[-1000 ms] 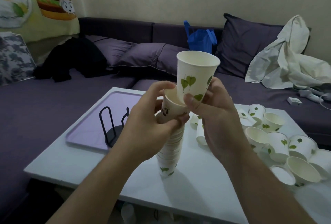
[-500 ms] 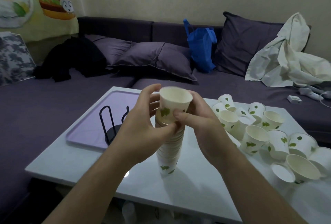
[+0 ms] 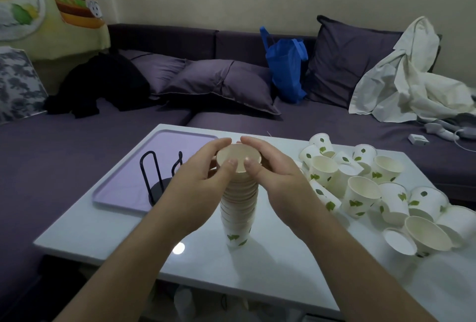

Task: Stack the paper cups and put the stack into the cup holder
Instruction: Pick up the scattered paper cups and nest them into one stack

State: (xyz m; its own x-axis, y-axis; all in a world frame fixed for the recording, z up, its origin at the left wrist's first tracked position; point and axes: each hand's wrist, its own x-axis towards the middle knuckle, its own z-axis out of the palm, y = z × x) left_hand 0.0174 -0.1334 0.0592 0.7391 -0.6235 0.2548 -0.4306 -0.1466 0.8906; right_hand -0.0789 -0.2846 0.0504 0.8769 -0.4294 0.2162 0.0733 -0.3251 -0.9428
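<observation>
Stack of paper cups [image 3: 238,208]: stood upright on the white worktop [image 3: 108,229], near its front middle; green leaf prints are seen on the lowest cup.
Top cup [image 3: 238,158]: seated in the stack, mouth up; its rim is gripped from both sides.
Left hand [image 3: 198,180]: held against the left side of the stack top; the fingers [image 3: 219,144] are curled round the far rim and the thumb is pressed on the near rim, so the top cup is held.
Right hand [image 3: 278,169]: placed on the right side of the stack top; its fingers are curled over the far rim and the thumb is laid on the near rim beside the left thumb, so the same cup is held.
Cup holder [image 3: 159,180]: a black wire stand on a round base, stood on the lilac tray [image 3: 121,190] to the left of the stack; it is partly hidden by the left hand, and no cups are seen in it.
Loose paper cups [image 3: 365,192]: heaped on the right part of the worktop, some upright, some lying on their sides, apart from the stack.
Sofa [image 3: 77,146]: dark purple, set behind the worktop, with cushions, a blue bag [image 3: 286,66], a black garment [image 3: 103,84] and a pale crumpled cloth [image 3: 407,82] lying on it.
</observation>
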